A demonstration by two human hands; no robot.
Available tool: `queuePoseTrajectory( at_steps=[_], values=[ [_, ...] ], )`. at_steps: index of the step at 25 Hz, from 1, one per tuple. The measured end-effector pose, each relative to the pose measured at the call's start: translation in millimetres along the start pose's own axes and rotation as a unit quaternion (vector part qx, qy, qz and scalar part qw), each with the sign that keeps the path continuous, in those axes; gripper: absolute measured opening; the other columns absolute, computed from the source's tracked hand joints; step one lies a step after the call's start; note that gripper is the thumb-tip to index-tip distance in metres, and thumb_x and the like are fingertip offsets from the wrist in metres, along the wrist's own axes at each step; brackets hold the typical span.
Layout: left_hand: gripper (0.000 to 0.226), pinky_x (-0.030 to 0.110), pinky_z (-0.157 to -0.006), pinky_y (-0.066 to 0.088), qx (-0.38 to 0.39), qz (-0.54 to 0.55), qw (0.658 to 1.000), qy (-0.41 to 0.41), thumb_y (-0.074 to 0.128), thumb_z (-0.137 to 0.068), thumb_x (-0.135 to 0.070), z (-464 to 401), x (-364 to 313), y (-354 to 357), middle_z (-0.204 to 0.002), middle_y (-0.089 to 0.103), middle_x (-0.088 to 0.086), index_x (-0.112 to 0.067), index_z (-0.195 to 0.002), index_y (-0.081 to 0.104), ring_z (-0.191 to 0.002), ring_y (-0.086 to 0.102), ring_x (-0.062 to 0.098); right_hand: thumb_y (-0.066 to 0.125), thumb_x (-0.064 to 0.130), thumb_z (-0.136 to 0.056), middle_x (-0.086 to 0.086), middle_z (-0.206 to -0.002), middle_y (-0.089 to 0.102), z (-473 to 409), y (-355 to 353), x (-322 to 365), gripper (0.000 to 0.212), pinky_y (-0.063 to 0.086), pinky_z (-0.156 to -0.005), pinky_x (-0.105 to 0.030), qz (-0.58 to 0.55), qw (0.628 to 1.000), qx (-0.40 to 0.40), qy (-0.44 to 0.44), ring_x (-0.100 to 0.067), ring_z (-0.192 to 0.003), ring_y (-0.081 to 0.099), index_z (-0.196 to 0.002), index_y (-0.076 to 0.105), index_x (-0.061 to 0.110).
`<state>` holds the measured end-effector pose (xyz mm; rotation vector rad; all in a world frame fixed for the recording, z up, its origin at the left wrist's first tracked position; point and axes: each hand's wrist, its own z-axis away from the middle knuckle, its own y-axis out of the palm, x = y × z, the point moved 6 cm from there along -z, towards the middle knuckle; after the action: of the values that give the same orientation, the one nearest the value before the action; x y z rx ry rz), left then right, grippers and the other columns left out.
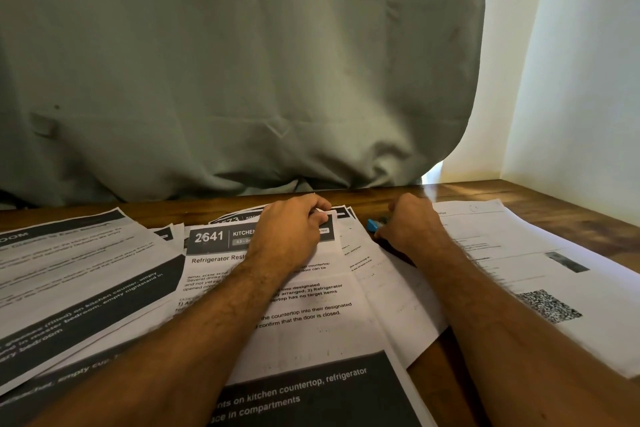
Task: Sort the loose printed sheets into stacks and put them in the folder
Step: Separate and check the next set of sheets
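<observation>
Left hand [292, 230]: rested at the far end of the sheet headed "2641" [304, 308], fingers curled over its top edge and gripping it.
Right hand [414, 227]: lay just right of that sheet, fingers bent around a small blue object [373, 224]; how firmly they grasped it could not be told.
Printed sheets: loose pages spread across the wooden tabletop [540, 199], a pile at near left [79, 274], the "2641" page in the middle over others, a sheet with a QR code [540, 284] at right.
Backdrop: a grey-green curtain [242, 62] hung beyond the far edge; a white wall [588, 80] stood at right.
</observation>
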<state>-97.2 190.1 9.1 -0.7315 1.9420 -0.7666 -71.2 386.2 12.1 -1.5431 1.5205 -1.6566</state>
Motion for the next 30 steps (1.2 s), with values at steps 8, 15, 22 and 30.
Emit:
queuePoseTrajectory(
  at_steps=[8, 15, 22, 30],
  values=[
    [0.009, 0.043, -0.096, 0.053, -0.012, -0.012, 1.000, 0.003, 0.054, -0.101, -0.039, 1.6, -2.9, -6.4, -0.102, 0.067, -0.012, -0.044, -0.093, 0.057, -0.102, 0.059, 0.014, 0.075, 0.023, -0.086, 0.000, -0.122, 0.067, 20.1, -11.1, 39.7, 0.047, 0.048, -0.096, -0.029, -0.105, 0.977, -0.064, -0.174, -0.015, -0.103, 0.062, -0.131, 0.061, 0.021],
    [0.011, 0.031, -0.088, 0.052, -0.033, -0.008, 0.999, 0.025, 0.055, -0.101, -0.037, 2.1, -6.2, -12.7, -0.102, 0.067, -0.011, -0.043, -0.092, 0.057, -0.094, 0.060, 0.007, 0.077, 0.011, -0.072, 0.003, -0.105, 0.065, 28.2, -16.1, 48.7, 0.044, 0.055, -0.084, -0.026, -0.128, 0.963, -0.044, -0.232, -0.010, -0.091, 0.061, -0.110, 0.063, 0.028],
    [0.017, 0.025, -0.081, 0.050, -0.032, 0.011, 0.999, 0.015, 0.059, -0.100, -0.034, 2.1, -6.5, -13.7, -0.109, 0.069, -0.006, -0.032, -0.111, 0.071, -0.088, 0.058, 0.006, 0.075, 0.015, -0.067, 0.005, -0.090, 0.065, 25.1, -6.0, 38.0, 0.038, 0.060, -0.074, -0.027, -0.087, 0.972, 0.054, -0.212, -0.011, -0.084, 0.064, -0.089, 0.051, 0.035],
    [0.030, 0.022, -0.068, 0.052, -0.071, 0.080, 0.994, 0.032, 0.067, -0.095, -0.020, 8.3, -9.0, -20.3, -0.076, 0.063, -0.015, -0.036, -0.112, 0.049, -0.075, 0.061, -0.004, 0.080, 0.051, -0.064, 0.010, -0.089, 0.065, 28.0, 3.5, 44.9, 0.046, 0.053, -0.067, -0.025, -0.036, 0.974, 0.034, -0.221, -0.005, -0.077, 0.060, -0.098, 0.052, 0.037]
  ],
)
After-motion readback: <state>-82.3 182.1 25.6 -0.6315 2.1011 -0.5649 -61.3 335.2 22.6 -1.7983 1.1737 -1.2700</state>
